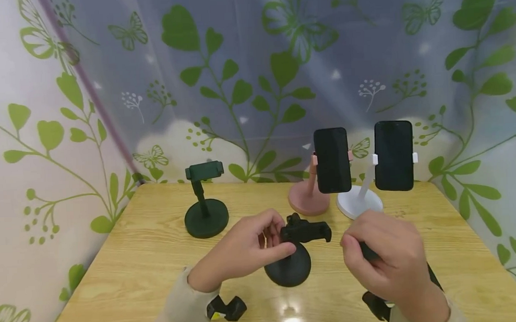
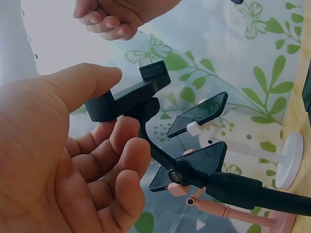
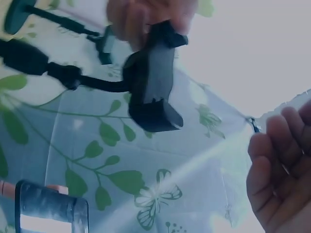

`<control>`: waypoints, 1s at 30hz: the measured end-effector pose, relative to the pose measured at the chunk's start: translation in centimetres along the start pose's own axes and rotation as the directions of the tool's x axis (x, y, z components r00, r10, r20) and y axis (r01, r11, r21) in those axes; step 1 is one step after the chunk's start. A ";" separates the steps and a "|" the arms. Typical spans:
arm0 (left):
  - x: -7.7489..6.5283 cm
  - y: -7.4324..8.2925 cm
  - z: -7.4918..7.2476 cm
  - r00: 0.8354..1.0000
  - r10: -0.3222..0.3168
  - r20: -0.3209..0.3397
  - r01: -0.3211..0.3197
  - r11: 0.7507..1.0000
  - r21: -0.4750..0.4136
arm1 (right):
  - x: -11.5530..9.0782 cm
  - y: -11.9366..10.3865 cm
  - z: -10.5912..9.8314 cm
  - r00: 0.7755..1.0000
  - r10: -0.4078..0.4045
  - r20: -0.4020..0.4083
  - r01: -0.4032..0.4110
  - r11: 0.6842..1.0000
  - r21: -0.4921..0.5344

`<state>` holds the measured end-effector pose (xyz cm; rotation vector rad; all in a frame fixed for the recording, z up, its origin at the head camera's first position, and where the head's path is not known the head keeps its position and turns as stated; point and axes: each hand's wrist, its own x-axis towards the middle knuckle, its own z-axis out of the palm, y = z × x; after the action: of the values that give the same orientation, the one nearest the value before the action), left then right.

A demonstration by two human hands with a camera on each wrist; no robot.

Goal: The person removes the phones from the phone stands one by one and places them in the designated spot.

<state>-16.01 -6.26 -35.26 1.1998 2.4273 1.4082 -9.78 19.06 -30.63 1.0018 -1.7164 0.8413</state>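
My left hand [image 1: 248,245] holds one end of the clamp of a black phone stand [image 1: 306,231]. The stand's round base [image 1: 290,267] rests on the table. In the left wrist view the thumb lies on the clamp's end [image 2: 102,107] and the fingers curl below it. The clamp [image 3: 155,82] is without a phone. My right hand [image 1: 387,258] is to the right of the stand, apart from it. Its fingers [image 3: 267,160] are loosely curled with nothing seen in them. A dark flat object [image 1: 434,277], mostly hidden, shows beneath that hand.
A dark green phone stand [image 1: 206,216] with a bare clamp is at the back left. Toward the back right, a pink stand [image 1: 305,197] and a white stand [image 1: 359,202] each carry a black phone [image 1: 332,160]. A patterned curtain [image 1: 246,84] hangs behind the wooden table [image 1: 148,233].
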 end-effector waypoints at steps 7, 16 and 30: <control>-0.2 -0.1 0.0 1.000 -0.005 -0.010 0.005 1.000 -0.026 | -0.4 0.1 1.1 0.999 -0.049 -0.007 0.049 0.996 0.076; 0.1 -0.1 0.0 0.998 -0.043 -0.044 0.036 0.989 -0.143 | -0.7 0.2 1.2 0.994 -0.056 0.094 0.054 0.998 0.024; 0.4 -0.3 0.1 0.987 -0.070 -0.142 0.029 0.961 -0.274 | -0.5 0.7 0.8 0.997 -0.043 0.060 0.037 0.995 0.089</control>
<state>-16.41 -6.01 -35.45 0.9963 2.2379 1.8039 -10.63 18.83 -31.40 1.1285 -1.7178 0.8746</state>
